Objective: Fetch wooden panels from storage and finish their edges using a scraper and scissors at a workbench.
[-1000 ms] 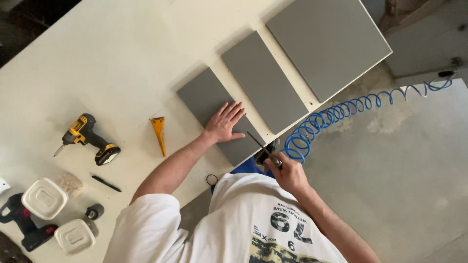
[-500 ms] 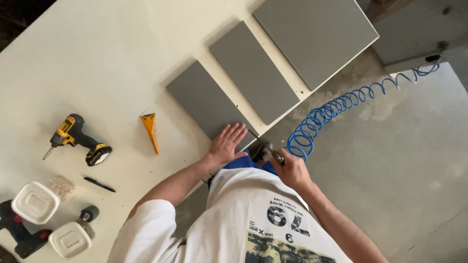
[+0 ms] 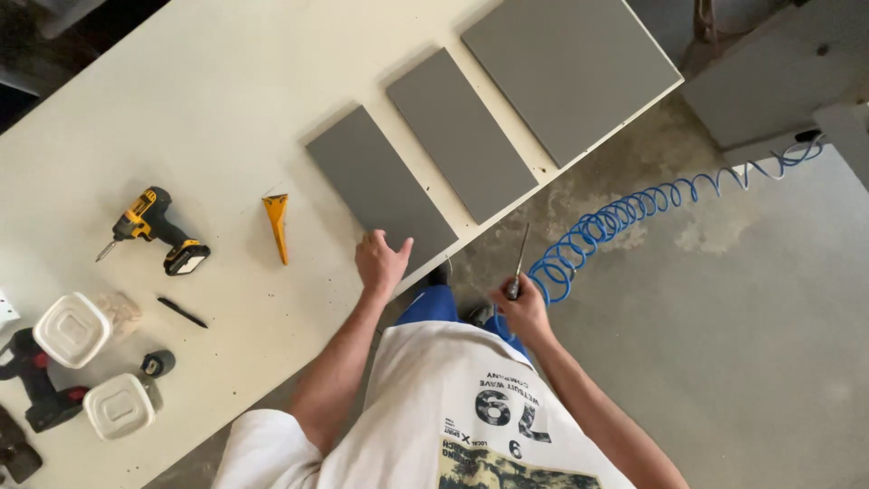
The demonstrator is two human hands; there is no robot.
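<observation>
Left hand point(image 3: 380, 261) is laid flat, fingers spread and grasping nothing, on the near corner of the small grey panel point(image 3: 380, 188), at 6 o'clock of that panel, by the table edge. Right hand point(image 3: 520, 310) is clenched round an air blow gun point(image 3: 518, 264), thin metal nozzle aimed toward 12 o'clock, off the table point(image 3: 208, 81) and just short of its edge.

Blowing-off is judged best done with the panel pinned firmly under the palm, nozzle kept low and swept away from the body.

Panels: three flat grey rectangles, matte and smooth; a middle panel point(image 3: 460, 134) and a large panel point(image 3: 568, 72) lie toward 1 o'clock. Table is off-white and lightly speckled. Blue hose point(image 3: 615, 222) is coiled plastic, running toward 2 o'clock. A yellow wedge-shaped tool point(image 3: 277, 225) lies at 9 o'clock of the left hand, a yellow-black drill point(image 3: 156, 228) farther out.
</observation>
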